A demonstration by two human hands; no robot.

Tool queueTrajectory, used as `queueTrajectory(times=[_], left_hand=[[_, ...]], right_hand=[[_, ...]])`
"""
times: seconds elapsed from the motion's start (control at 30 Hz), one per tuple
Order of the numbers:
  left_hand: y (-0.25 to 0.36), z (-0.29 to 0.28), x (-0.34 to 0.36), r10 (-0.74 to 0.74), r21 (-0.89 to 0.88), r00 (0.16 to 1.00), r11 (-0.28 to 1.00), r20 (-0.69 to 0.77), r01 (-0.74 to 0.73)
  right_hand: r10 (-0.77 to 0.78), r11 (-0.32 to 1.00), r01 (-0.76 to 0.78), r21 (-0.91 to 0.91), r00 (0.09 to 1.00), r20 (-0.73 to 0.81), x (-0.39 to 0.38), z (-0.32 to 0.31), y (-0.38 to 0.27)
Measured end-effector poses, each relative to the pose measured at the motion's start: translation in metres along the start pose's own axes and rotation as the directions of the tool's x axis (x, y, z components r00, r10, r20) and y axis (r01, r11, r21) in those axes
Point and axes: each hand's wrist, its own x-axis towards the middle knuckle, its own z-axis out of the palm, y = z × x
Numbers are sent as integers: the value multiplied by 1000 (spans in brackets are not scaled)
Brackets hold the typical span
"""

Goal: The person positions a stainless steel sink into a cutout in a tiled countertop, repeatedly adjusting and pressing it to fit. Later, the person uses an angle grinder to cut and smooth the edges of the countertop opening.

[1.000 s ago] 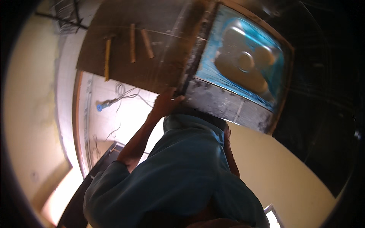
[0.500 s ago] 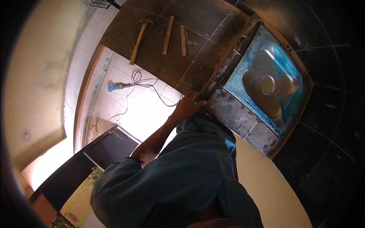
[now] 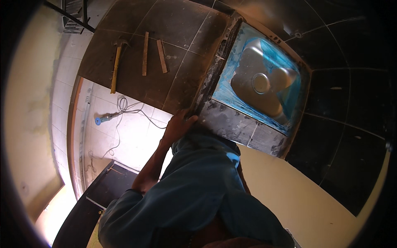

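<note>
Currently, left hand (image 3: pixel 177 127) rests with thumb spread at the inner corner of a dark-tiled table (image 3: pixel 182 33), right hand hidden behind the teal shirt (image 3: pixel 198 186), its grip impossible to tell, film-edged steel sink (image 3: pixel 264 101) ahead right, claw hammer (image 3: pixel 116 66) ahead left.

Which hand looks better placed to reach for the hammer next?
Left, probably: the left hand is at the edge of the dark tiled counter that bears the hammer; the right hand is out of sight.
</note>
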Motion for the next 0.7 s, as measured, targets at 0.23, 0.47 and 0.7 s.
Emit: queueTrajectory(times=[0.23,0.47,0.7], left_hand=[[-6,-1,-5,12,-111,1000,994,-16,-13],[-17,14,-8,61,-99,992,992,-108,-72],[3,20,-11,38,-184,971,979,-238,-84]], right_hand=[[-2,999,6,-34,995,103,-14,-19,-8],[-2,992,50,-115,922,386,-92,-121,-20],[-392,835,478,273,864,-315,-30,-281,-126]])
